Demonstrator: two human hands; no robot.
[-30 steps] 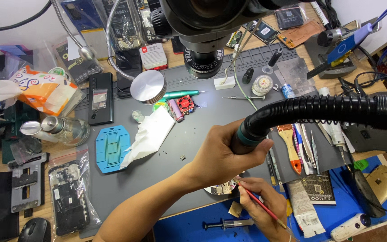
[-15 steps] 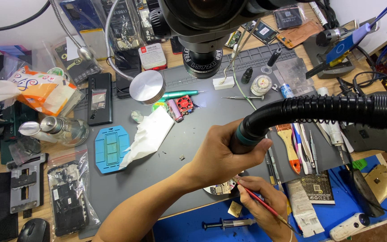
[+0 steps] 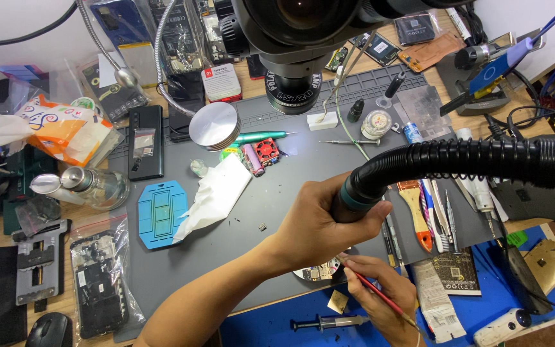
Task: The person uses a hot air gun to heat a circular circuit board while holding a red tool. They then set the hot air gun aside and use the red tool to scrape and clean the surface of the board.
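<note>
Small round circuit board (image 3: pixel 319 272), partly hidden under the hands, near the front edge of a grey work mat (image 3: pixel 258 212); cluttered wooden bench around, microscope head (image 3: pixel 293 38) overhead; left hand (image 3: pixel 319 225) clenched around black ribbed hose (image 3: pixel 457 164); right hand (image 3: pixel 380 299) pinching thin red tool (image 3: pixel 374 290), tip at the board.
</note>
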